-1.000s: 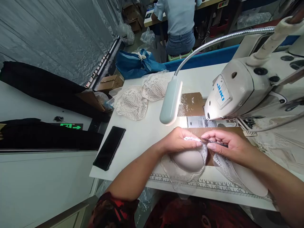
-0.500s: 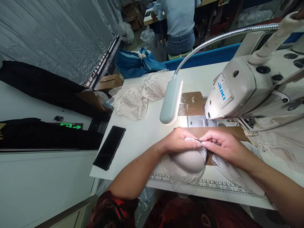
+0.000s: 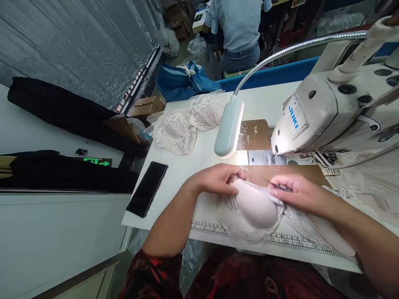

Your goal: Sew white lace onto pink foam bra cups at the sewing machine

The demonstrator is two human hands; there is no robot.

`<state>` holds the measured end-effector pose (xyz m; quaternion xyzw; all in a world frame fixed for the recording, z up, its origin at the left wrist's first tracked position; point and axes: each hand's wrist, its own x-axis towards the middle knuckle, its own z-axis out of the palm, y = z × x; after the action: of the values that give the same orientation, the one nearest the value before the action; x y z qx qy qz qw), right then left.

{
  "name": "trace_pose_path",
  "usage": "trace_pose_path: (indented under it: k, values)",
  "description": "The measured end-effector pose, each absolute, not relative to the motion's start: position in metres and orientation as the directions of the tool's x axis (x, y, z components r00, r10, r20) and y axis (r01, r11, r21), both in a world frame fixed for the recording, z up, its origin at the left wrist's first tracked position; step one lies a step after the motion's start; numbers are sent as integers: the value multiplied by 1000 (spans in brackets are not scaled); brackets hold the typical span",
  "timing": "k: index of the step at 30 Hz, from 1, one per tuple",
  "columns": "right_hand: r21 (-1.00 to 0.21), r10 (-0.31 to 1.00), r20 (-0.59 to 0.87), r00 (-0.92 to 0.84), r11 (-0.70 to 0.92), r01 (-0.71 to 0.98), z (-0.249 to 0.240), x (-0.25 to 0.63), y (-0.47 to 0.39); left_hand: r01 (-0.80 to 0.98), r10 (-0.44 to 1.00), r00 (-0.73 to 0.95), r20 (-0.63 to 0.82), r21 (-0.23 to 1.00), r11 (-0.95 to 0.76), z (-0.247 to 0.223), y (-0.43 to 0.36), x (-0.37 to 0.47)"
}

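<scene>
A white lace bra (image 3: 257,207) with smooth padded cups lies at the table's front edge, one cup facing up. My left hand (image 3: 220,178) pinches the upper left edge of this cup between thumb and fingers. At the cup's right edge, my right hand (image 3: 291,190) is closed with its thumb on the lace trim. A small dark metal tool (image 3: 284,188), mostly hidden by the fingers, sits in the right palm; its kind cannot be made out. The second cup (image 3: 330,234) lies under my right forearm.
Behind my hands stands a JUKI sewing machine (image 3: 307,112), with a lamp (image 3: 230,126) on a bendable neck beside it. Another lace bra (image 3: 177,132) and a black phone (image 3: 147,189) lie on the left. A printed ruler (image 3: 208,228) runs along the front edge. A person (image 3: 238,31) sits beyond.
My hands, which were together at the bra's top edge, have moved apart. The left went left along the edge, the right slightly right, and the cup between them is now spread out.
</scene>
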<state>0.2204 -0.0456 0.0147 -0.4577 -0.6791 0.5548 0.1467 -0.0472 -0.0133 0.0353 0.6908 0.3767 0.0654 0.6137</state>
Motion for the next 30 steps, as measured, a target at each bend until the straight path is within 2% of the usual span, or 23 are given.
trace_pose_path:
  k: [3, 5, 6, 10, 13, 18, 21, 24, 30]
  values:
    - [-910, 707, -372, -602, -150, 386, 11, 220, -47, 376, 686, 659, -309, 925, 56, 37, -14, -53]
    - [-907, 762, -389, -518, -218, 361, 7, 215, -47, 316, 708, 653, -270, 946, 70, 36, -17, -49]
    - [-914, 796, -366, -482, -209, 349, 6, 213, -48, 291, 719, 647, -255, 954, 77, 35, -19, -45]
    - [-922, 868, -198, -456, -7, 386, 9, 203, -50, 223, 772, 600, -210, 971, 91, 31, -26, -30]
    - [-908, 891, -153, -428, 44, 417, 16, 201, -53, 246, 783, 572, -245, 962, 122, 29, -28, -24]
    - [-933, 894, -131, -428, 34, 357, 16, 203, -55, 276, 722, 610, -328, 941, 194, 29, -28, -17]
    - [-972, 913, -135, -384, -47, 228, 9, 208, -55, 255, 691, 618, -375, 927, 275, 32, -29, -15]
    - [-981, 887, -187, -421, -145, 129, 5, 216, -52, 210, 703, 594, -392, 919, 335, 34, -30, -14]
    - [-971, 858, -202, -472, -113, 209, 10, 219, -48, 154, 749, 539, -386, 919, 363, 27, -31, -12]
